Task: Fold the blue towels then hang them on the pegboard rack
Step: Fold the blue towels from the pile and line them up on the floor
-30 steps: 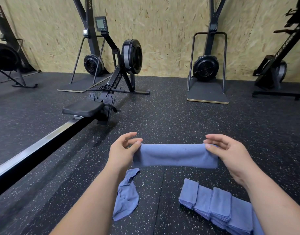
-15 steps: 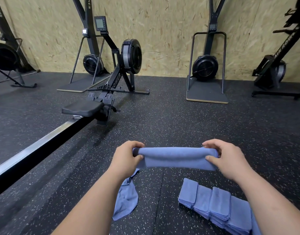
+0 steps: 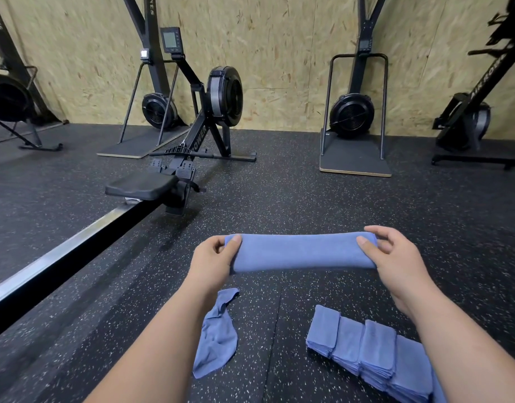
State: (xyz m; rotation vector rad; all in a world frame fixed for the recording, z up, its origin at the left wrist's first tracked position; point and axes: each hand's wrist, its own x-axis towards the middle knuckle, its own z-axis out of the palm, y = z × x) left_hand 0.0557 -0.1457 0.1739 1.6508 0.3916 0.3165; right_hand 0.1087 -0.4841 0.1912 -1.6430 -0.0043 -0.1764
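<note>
A blue towel (image 3: 303, 253), folded into a long narrow band, is stretched level between both hands above the black rubber floor. My left hand (image 3: 212, 261) pinches its left end between thumb and fingers. My right hand (image 3: 391, 257) pinches its right end the same way. Below, a loose crumpled blue towel (image 3: 217, 335) lies on the floor under my left forearm. Several folded blue towels (image 3: 366, 350) lie in an overlapping row at the lower right. No pegboard rack is in view.
A rowing machine (image 3: 192, 146) with its seat (image 3: 140, 187) and long rail (image 3: 61, 257) runs along the left. Ski-type trainers (image 3: 352, 112) stand against the chipboard wall at the back, and another machine (image 3: 471, 123) stands at the right.
Both hands went from open fingers at the towel's ends to gripping them, dipped, then rose a little. The towel stays a flat band held taut between them.
</note>
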